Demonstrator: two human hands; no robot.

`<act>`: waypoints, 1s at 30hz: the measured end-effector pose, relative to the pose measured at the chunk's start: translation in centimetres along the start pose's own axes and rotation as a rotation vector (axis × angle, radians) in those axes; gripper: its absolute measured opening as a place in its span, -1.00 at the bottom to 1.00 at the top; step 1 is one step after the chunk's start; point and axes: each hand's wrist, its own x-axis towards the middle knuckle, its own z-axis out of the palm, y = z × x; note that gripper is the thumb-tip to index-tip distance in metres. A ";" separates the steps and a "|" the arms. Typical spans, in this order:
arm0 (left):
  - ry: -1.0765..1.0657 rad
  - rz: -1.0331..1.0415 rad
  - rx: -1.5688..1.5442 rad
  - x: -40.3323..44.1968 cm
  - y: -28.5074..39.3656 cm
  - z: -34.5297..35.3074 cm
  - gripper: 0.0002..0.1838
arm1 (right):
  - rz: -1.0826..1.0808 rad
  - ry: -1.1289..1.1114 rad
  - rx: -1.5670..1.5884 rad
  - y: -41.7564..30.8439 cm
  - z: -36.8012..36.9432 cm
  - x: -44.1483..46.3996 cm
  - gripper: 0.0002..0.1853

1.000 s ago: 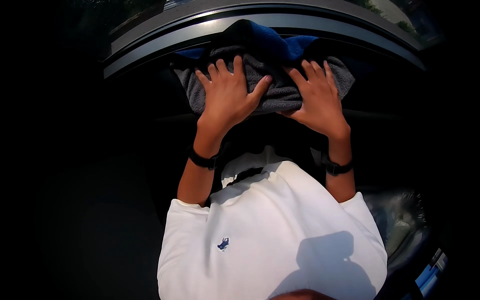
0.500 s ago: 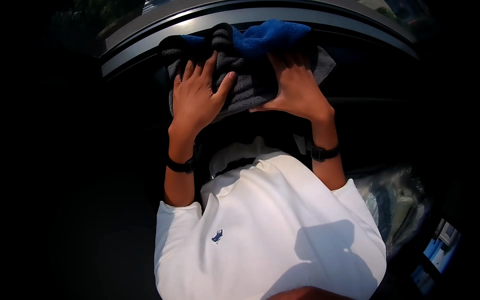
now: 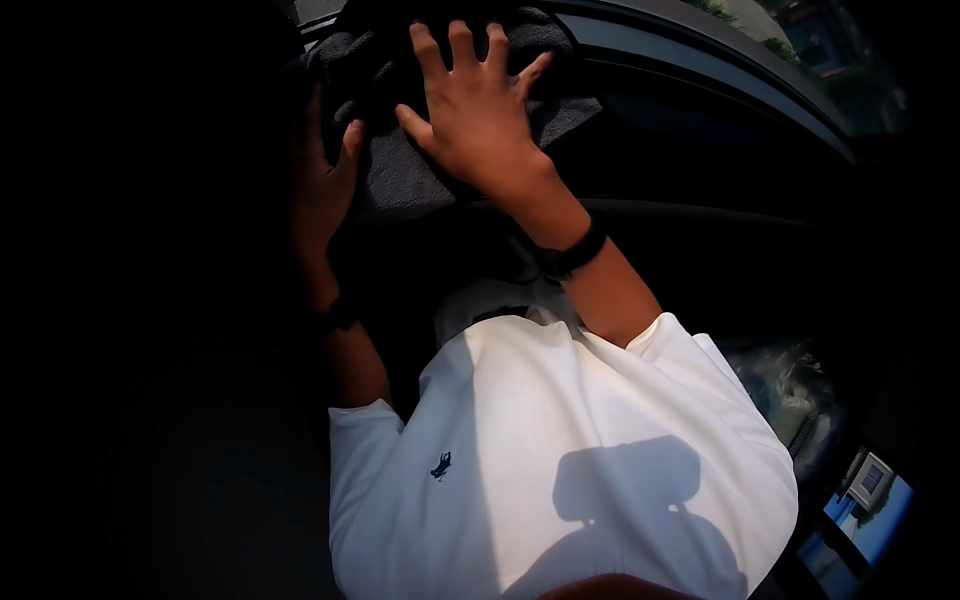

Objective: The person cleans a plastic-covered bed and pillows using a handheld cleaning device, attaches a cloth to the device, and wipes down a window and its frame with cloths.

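Observation:
A dark grey towel (image 3: 400,180) lies against the black panel below the window edge, folded and rumpled at its upper left. My right hand (image 3: 475,120) rests on top of it, palm down and fingers spread wide. To the left, in deep shadow, my left hand (image 3: 327,190) touches the towel's left part with its thumb held apart from the stretched fingers. Neither hand is closed around the cloth. The fingertips of my left hand are partly lost in the dark.
A silver-grey trim strip (image 3: 690,62) curves along the window edge above the black panel (image 3: 690,140). At the lower right lie a clear plastic bag (image 3: 785,385) and a lit screen (image 3: 868,505). The far left is too dark to make out.
Both hands and the towel have shifted left along the panel. My right hand has spread its fingers over the cloth. The towel's blue side no longer shows.

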 end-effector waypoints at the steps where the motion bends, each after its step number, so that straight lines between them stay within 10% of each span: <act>1: 0.032 0.033 0.139 1.0 1.1 0.2 -0.24 | -0.045 0.116 -0.109 1.3 -0.5 0.9 -0.28; 5: 0.084 0.174 0.239 2.7 6.3 -4.3 -0.29 | -0.096 0.062 -0.026 1.3 -10.9 2.4 -0.51; 15: -0.118 0.166 0.149 6.2 17.7 -17.2 -0.17 | -0.203 0.205 -0.053 5.8 -23.2 5.7 -0.38; 22: -0.336 0.243 0.263 14.2 20.0 -8.4 0.14 | 0.113 -0.356 -0.267 17.0 -23.5 4.9 -0.15; 30: -0.476 0.214 0.300 18.0 28.7 2.3 0.24 | -0.101 -0.107 0.161 27.2 -15.0 3.8 -0.04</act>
